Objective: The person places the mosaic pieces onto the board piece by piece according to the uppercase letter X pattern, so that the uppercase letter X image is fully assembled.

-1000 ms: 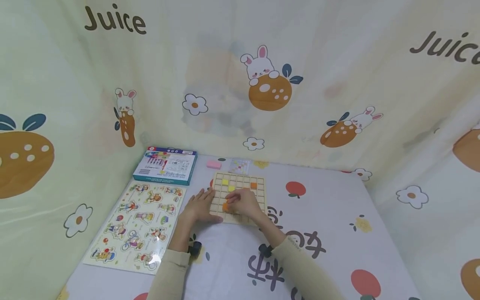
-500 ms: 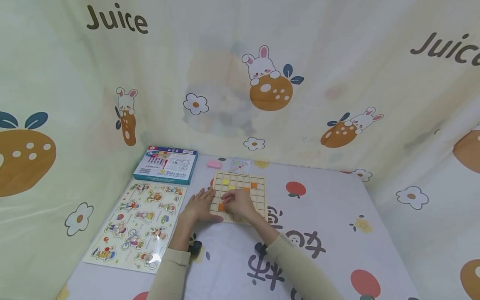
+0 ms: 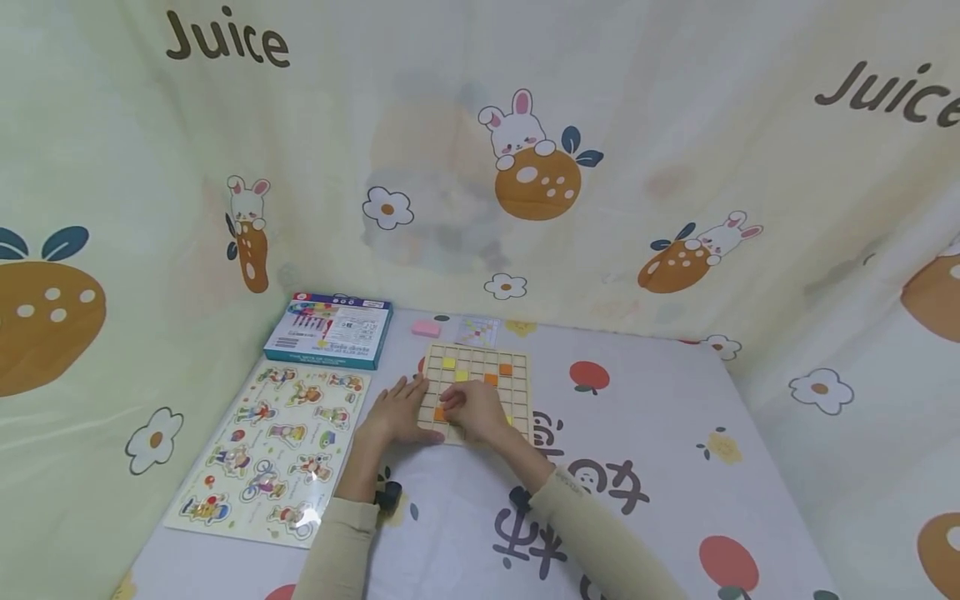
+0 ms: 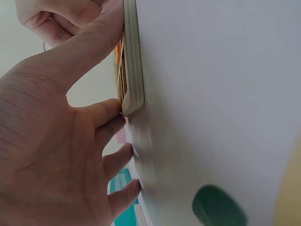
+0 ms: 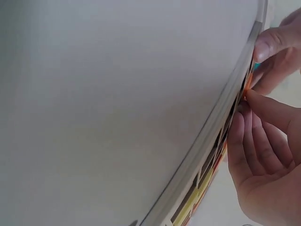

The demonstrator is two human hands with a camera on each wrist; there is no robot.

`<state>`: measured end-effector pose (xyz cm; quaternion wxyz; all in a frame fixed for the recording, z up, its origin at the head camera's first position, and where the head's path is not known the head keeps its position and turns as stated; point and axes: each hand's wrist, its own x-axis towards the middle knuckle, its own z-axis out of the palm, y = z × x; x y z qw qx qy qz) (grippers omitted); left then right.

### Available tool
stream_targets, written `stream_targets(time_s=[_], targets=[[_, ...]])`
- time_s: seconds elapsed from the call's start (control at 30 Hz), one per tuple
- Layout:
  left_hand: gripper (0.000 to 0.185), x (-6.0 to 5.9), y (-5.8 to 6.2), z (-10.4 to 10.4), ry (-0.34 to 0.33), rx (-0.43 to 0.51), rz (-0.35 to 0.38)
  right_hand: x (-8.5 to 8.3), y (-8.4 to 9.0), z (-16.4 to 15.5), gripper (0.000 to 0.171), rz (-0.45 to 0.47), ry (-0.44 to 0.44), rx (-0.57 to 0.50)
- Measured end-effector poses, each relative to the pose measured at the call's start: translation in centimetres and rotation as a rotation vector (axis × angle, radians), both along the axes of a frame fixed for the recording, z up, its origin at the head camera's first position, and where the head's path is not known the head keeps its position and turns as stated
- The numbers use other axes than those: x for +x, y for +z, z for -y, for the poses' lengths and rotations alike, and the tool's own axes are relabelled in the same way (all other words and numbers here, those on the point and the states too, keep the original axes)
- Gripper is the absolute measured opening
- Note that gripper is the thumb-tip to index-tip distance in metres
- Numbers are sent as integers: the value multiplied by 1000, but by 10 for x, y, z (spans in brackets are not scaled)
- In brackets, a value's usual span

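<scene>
- Landmark: the wooden grid board [image 3: 480,390] lies flat on the table [image 3: 660,467], near the far edge of the printed cloth.
- Left hand [image 3: 397,414]: rests flat at the board's left edge, fingers straight and spread. In the left wrist view, the thumb lies along the board's edge [image 4: 133,61] and the other fingers touch the table beside it. Nothing is held.
- Right hand [image 3: 474,410]: sits over the board's near-left cells, fingers curled together. Its fingertips [image 5: 256,101] meet at an orange tile [image 3: 439,413] in the board's near-left area. Whether the tile is pinched or only touched cannot be told.
- Other tiles seated in the board: a yellow tile [image 3: 448,362] in the far-left area, a second yellow tile [image 3: 461,375] just beside it, an orange tile [image 3: 491,379] toward the middle, and an orange tile [image 3: 506,369] at the far-right area.
- Left of the board: a picture puzzle sheet [image 3: 273,446] lies flat; beyond it, a blue box [image 3: 328,330].
- Beyond the board: a pink block [image 3: 425,328] and a pattern card [image 3: 478,331], both near the board's far edge.
- A curtain [image 3: 525,158] with rabbit and fruit print stands behind the table.
</scene>
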<state>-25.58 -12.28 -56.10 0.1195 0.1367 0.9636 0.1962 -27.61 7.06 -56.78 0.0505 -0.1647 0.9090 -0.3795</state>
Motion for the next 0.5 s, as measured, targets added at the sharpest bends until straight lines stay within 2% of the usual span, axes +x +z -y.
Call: stream_targets(time_s=[0.13,0.27,0.5], targets=[[110,-2,-1,3,-11,-27,8,0,2,-5,22,-12,4,-17],[110,-5,1,5,-5,-18,4,2,7,-15,21,-73,-14,-44],[97,-11,3,5,4,30,12,0,15,-45,16,-123,-139,-43]])
